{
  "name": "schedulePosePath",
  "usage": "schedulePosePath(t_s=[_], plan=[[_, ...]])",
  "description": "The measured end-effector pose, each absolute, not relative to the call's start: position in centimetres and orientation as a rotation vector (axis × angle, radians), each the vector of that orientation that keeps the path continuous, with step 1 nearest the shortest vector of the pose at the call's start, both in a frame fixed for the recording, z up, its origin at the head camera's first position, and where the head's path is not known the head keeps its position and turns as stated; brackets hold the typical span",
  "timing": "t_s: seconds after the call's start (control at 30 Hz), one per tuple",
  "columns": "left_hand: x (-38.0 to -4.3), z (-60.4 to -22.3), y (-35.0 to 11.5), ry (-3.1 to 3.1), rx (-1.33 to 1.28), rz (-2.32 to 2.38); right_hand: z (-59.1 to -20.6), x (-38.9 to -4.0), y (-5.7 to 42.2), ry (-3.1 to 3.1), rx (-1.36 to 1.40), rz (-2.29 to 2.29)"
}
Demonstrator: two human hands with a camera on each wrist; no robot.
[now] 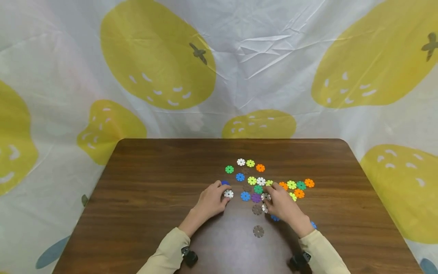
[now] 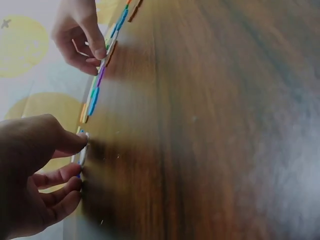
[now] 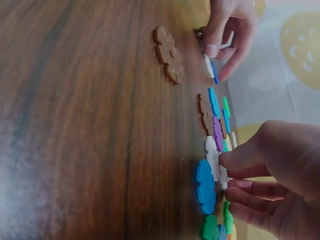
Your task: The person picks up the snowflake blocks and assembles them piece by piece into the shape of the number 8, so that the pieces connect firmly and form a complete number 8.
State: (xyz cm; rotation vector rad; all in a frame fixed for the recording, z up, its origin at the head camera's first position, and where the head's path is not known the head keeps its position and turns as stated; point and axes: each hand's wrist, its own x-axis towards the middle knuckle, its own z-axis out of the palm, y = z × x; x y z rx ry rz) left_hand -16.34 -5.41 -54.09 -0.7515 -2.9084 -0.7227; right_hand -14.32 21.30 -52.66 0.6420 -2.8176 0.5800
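Note:
Near the middle of the table, my left hand [image 1: 213, 198] pinches a white snowflake disc [image 1: 228, 194] between thumb and fingers. A dark blue disc [image 1: 224, 183] lies just beyond it, partly covered by the fingers. My right hand [image 1: 282, 203] is over the group of discs, thumb and forefinger at the edges of another white disc [image 1: 265, 196]. Close to that hand lie a purple disc [image 1: 256, 198], a green disc [image 1: 258, 189] and a second white disc [image 3: 212, 155], which the hand partly hides in the head view. Both wrist views show the discs nearly edge-on.
Several coloured discs spread beyond and right of the hands, among them an orange disc [image 1: 309, 183] and a light blue disc [image 1: 240, 177]. A brown disc [image 1: 258, 231] lies nearer the front of the wooden table [image 1: 143, 182]. Behind hangs a lemon-print cloth [image 1: 267, 87].

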Motion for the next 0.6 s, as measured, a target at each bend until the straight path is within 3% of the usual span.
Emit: schedulePosePath(t_s=[0.4,0.6], plan=[[-16.56,-53.91,-4.48,-2.983,-0.624,-0.823,-52.14,-14.43,21.45,-2.981,0.480,0.652],[-16.72,-54.06,-4.55,-2.905,-0.690,-1.034,-52.18,-14.18,21.45,-2.881,0.503,0.717]])
